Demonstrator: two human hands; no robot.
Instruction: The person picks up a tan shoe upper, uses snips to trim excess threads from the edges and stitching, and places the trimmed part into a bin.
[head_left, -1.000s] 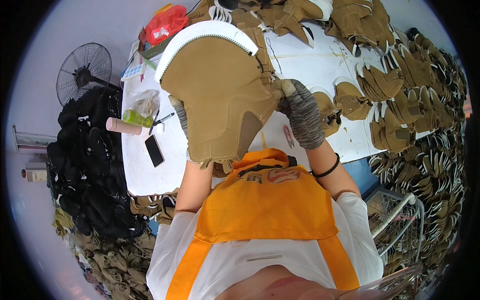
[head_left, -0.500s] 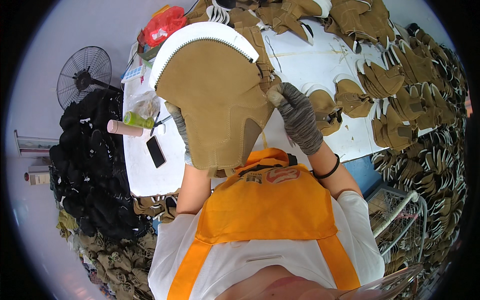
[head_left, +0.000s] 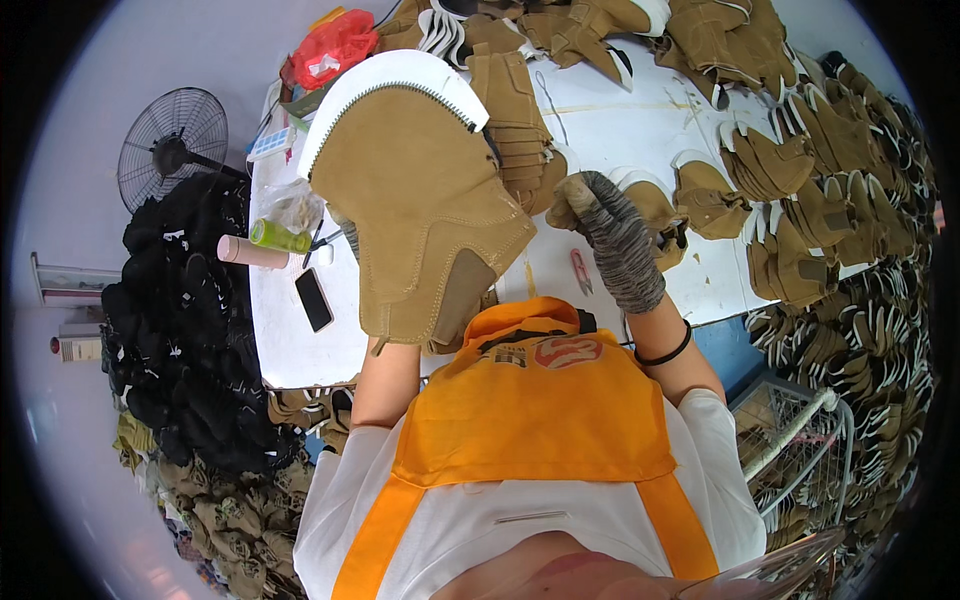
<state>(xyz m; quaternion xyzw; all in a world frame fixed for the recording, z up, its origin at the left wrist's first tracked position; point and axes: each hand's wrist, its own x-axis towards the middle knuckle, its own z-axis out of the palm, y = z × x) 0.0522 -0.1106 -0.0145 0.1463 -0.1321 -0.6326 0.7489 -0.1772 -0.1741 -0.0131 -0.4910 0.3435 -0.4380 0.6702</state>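
A brown shoe upper (head_left: 420,190) with zigzag stitching along a white curved toe edge is raised over the table in front of my apron. My left hand (head_left: 346,232), in a grey knit glove, grips it from behind; most of its fingers are hidden by the upper. To the right, my right hand (head_left: 615,240), gloved with bare fingertips, is apart from the upper. Its fingers are curled together, and whether anything small is between them cannot be seen. Red-handled thread snips (head_left: 581,272) lie on the table beside this hand.
On the white table (head_left: 290,350) lie a phone (head_left: 313,300), a pink bottle (head_left: 252,252), a green container (head_left: 279,236) and a red bag (head_left: 335,48). Stacked brown uppers (head_left: 765,160) fill the right side. A fan (head_left: 172,152) stands left, above black piles (head_left: 185,330).
My right hand has let go of the upper's edge and moved right and slightly down. The upper has shifted and turned left, leaving the thread snips in sight.
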